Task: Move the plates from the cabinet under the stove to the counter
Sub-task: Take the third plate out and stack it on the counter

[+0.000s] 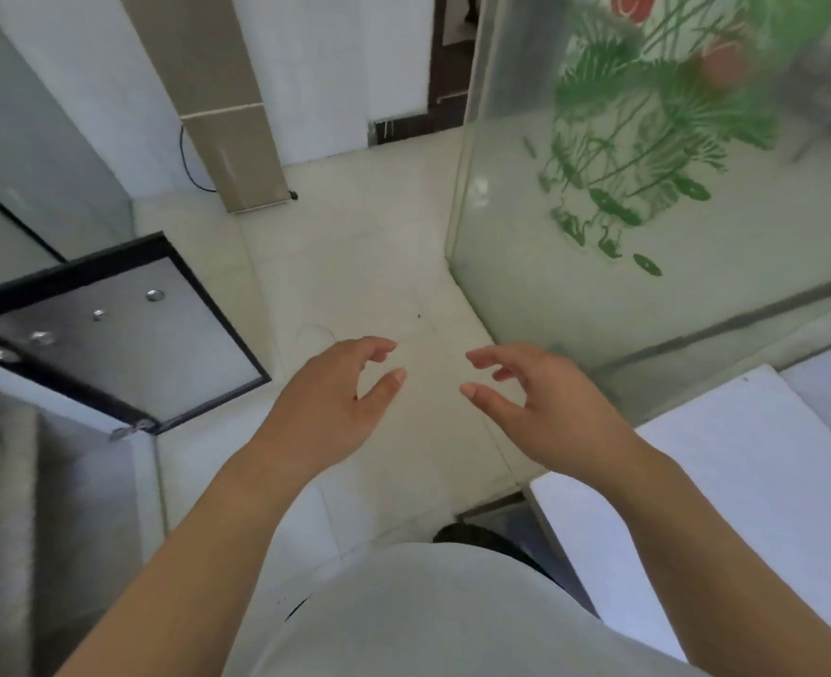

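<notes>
My left hand [335, 398] and my right hand [535, 403] are held out in front of me over the tiled floor, palms facing each other, fingers curled and apart, holding nothing. A black-framed cabinet door [125, 334] with frosted glass stands swung open at the left, level with my left hand and a little away from it. No plates are in view. The inside of the cabinet is hidden.
A grey counter edge [8, 481] runs along the lower left. A frosted glass panel [648, 188] with green plant and red flower decoration stands at the right. A white surface [745, 481] lies at the lower right. Pale floor tiles [364, 266] stretch ahead toward a beige pillar [237, 114].
</notes>
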